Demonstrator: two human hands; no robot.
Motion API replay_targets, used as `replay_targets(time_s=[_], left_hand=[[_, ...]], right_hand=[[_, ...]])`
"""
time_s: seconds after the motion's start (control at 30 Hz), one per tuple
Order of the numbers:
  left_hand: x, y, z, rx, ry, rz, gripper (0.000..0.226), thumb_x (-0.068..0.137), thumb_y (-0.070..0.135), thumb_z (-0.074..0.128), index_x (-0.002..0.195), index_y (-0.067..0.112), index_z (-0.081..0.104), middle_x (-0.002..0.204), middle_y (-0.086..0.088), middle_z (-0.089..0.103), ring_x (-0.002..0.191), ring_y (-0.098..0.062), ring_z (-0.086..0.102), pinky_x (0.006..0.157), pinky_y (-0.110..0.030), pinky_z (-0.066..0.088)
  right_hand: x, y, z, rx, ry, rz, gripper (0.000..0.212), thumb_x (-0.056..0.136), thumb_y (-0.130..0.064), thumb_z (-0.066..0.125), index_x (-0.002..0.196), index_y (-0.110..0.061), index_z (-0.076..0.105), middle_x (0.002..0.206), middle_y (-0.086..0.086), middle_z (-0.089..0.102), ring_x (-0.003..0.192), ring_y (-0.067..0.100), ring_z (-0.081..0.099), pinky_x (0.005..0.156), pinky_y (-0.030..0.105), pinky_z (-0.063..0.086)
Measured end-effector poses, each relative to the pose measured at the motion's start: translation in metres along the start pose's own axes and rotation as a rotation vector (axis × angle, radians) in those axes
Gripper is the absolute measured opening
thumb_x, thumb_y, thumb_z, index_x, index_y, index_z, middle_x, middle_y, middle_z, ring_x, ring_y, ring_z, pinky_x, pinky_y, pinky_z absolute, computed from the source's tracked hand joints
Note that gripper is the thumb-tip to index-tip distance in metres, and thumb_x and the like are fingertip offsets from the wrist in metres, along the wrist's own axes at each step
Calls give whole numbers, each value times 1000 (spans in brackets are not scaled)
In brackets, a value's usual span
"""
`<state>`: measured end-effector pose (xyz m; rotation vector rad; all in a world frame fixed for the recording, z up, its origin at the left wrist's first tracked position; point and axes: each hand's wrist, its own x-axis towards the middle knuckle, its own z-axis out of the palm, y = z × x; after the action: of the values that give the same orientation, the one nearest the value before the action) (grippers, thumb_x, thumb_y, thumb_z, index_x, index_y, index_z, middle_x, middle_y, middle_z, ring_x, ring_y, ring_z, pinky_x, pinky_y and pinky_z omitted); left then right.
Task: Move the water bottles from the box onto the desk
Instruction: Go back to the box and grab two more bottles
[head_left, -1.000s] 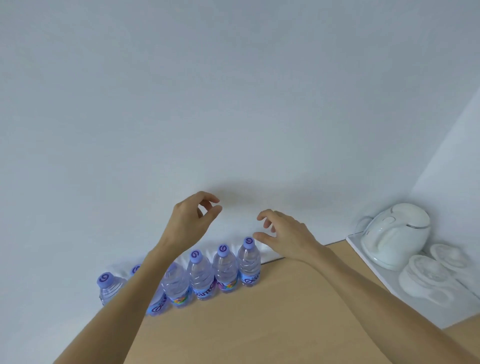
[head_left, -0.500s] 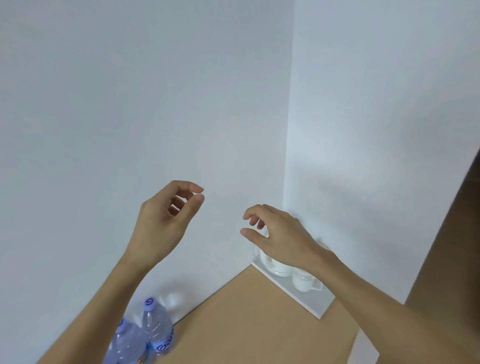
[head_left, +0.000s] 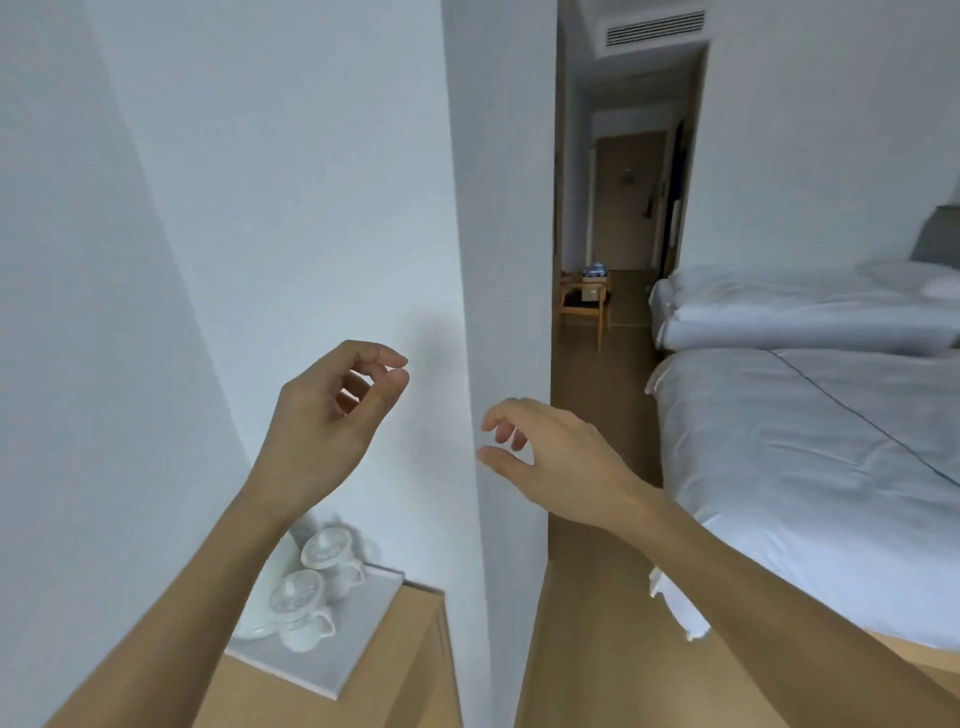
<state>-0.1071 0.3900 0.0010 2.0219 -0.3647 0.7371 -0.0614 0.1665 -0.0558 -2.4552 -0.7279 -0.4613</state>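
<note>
My left hand (head_left: 332, 431) and my right hand (head_left: 550, 457) are raised in front of a white wall corner, fingers loosely curled, holding nothing. The wooden desk (head_left: 405, 654) shows only its right end at the lower left. Far down the passage a wooden chair (head_left: 582, 312) carries a pale box (head_left: 594, 285) with what look like blue bottle tops (head_left: 595, 270) showing above it. The row of water bottles on the desk is out of view.
A white tray (head_left: 337, 670) on the desk holds two white cups (head_left: 324, 551) and a kettle (head_left: 260, 613) partly hidden by my left forearm. Two white beds (head_left: 805, 467) fill the right side. A wood floor strip (head_left: 587, 623) runs between wall corner and beds.
The view has swung right, from the bottles on the desk to the passage and beds. Both hands stayed raised and empty, keeping the same loose curl.
</note>
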Motion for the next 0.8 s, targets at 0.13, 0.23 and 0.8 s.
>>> replay_targets(time_s=[0.13,0.23,0.8], left_hand=[[33,16,80,-45,-95,64,6,92,29,62,94,32,66,86,12,62,68,-7,53,60,-10,41],[59,21,133,-47,-130,110,8,92,31,61,97,30,66,87,14,62,70,-7,55,61,-7,41],[287,-45,378,-169,-234,192,10,93,38,57,102,37,61,93,24,60,92,4,55,70,-3,44]], right_hand=[[-12,68,-42,-22,57,128,24,94,-50,53,113,-35,53,99,-22,56,84,0,57,74,17,49],[-17,116,-64,-58,84,206,22,94,-45,55,112,-33,55,94,-19,58,82,1,58,70,13,46],[126,368,-123,-190,165,395,18,94,-42,55,110,-33,56,94,-14,62,85,4,60,75,24,55]])
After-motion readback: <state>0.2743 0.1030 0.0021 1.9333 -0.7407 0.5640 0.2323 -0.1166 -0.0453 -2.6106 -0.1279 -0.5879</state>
